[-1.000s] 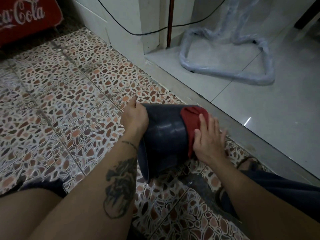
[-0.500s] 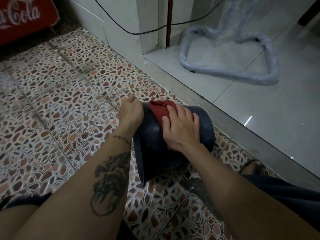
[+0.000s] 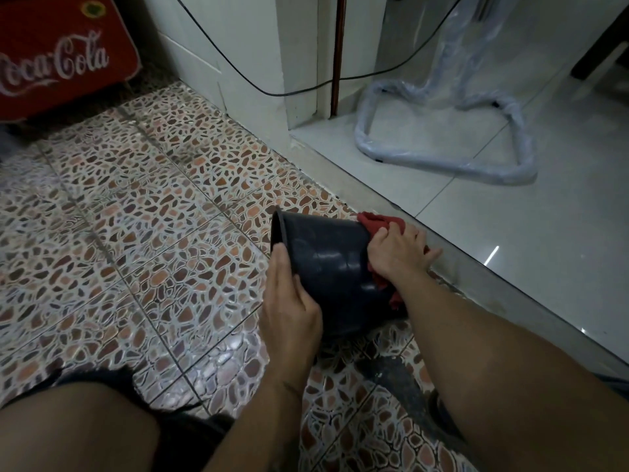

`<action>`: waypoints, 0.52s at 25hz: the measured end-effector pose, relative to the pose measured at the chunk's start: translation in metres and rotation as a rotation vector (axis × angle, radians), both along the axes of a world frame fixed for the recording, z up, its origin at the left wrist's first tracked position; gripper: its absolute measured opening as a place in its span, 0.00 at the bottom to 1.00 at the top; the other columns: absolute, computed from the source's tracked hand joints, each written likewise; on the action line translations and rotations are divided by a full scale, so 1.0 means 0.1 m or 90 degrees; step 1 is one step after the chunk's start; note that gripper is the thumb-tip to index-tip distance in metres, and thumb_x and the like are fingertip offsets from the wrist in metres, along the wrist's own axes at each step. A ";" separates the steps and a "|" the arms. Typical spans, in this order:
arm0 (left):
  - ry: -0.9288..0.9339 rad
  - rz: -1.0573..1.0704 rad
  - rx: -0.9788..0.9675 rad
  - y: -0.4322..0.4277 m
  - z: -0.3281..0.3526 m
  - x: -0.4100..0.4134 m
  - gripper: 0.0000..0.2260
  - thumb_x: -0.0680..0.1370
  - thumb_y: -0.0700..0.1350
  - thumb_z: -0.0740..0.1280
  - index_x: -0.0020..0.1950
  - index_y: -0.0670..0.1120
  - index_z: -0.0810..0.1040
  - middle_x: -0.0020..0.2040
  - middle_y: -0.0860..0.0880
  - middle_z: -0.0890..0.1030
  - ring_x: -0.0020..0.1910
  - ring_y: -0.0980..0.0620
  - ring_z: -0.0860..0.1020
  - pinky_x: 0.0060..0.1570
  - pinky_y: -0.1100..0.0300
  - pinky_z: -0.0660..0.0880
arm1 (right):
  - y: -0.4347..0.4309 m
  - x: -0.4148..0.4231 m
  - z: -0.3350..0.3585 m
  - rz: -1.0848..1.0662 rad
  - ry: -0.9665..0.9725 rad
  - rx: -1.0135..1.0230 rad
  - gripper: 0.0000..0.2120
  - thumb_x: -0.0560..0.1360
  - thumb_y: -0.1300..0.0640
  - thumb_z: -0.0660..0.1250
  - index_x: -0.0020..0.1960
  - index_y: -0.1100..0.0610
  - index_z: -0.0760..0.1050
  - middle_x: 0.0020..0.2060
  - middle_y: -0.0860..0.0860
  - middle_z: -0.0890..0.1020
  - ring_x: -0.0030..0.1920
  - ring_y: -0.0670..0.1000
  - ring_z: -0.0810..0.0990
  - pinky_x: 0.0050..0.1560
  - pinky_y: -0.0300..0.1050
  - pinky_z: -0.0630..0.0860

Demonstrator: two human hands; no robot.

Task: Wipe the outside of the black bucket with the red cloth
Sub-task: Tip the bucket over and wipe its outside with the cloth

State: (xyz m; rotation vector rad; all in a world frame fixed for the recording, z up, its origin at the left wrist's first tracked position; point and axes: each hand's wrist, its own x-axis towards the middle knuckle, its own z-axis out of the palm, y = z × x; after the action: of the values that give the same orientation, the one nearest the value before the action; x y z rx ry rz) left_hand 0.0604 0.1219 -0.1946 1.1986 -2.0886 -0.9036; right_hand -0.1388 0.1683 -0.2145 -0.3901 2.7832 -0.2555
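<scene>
The black bucket (image 3: 332, 264) lies tipped on its side on the patterned floor, its open rim facing left and its base to the right. My left hand (image 3: 291, 301) grips the rim at the near side and holds the bucket steady. The red cloth (image 3: 377, 221) is bunched over the bucket's base end, partly hidden. My right hand (image 3: 396, 253) presses down on the cloth there, fingers spread toward the grey step.
A raised grey step edge (image 3: 476, 277) runs diagonally just right of the bucket, with pale tiles beyond. A plastic-wrapped tubular frame (image 3: 442, 165) stands on those tiles. A red Coca-Cola crate (image 3: 58, 59) sits far left. My knees fill the lower frame.
My right hand slid the cloth from the bucket's middle back to its base end. My left hand shifted from the rim's far side to its near side, and the bucket turned.
</scene>
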 end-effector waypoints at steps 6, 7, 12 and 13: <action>-0.017 -0.056 0.048 -0.43 0.11 -0.05 0.24 0.80 0.43 0.55 0.73 0.63 0.68 0.63 0.54 0.79 0.56 0.54 0.76 0.55 0.57 0.72 | 0.33 0.49 0.03 0.082 0.050 -0.044 0.29 0.80 0.47 0.44 0.78 0.54 0.62 0.78 0.56 0.64 0.77 0.58 0.59 0.77 0.65 0.52; -0.037 -0.071 0.052 -0.54 0.15 -0.10 0.23 0.80 0.43 0.56 0.71 0.64 0.70 0.60 0.52 0.81 0.50 0.56 0.76 0.49 0.59 0.71 | 0.33 0.66 0.03 0.150 0.080 -0.079 0.30 0.80 0.46 0.44 0.80 0.53 0.60 0.79 0.55 0.62 0.79 0.57 0.58 0.79 0.63 0.48; -0.047 -0.140 0.094 -0.89 0.14 -0.28 0.20 0.80 0.42 0.59 0.67 0.60 0.77 0.62 0.50 0.82 0.57 0.50 0.78 0.56 0.59 0.72 | -0.11 0.90 0.12 0.350 0.066 -0.210 0.32 0.78 0.43 0.45 0.81 0.49 0.54 0.82 0.53 0.56 0.80 0.54 0.53 0.79 0.62 0.47; -0.042 -0.142 0.097 -0.91 0.12 -0.29 0.20 0.79 0.42 0.59 0.66 0.61 0.77 0.61 0.51 0.82 0.56 0.51 0.78 0.55 0.59 0.72 | -0.20 0.81 0.13 0.356 0.059 -0.214 0.31 0.79 0.44 0.46 0.81 0.50 0.56 0.81 0.53 0.57 0.80 0.54 0.55 0.78 0.62 0.49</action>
State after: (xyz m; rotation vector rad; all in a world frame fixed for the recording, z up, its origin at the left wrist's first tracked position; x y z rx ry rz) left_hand 0.0313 0.0314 -0.1825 1.0980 -2.2743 -1.1572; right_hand -0.0575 0.1481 -0.2013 -1.2553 2.5784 -0.5754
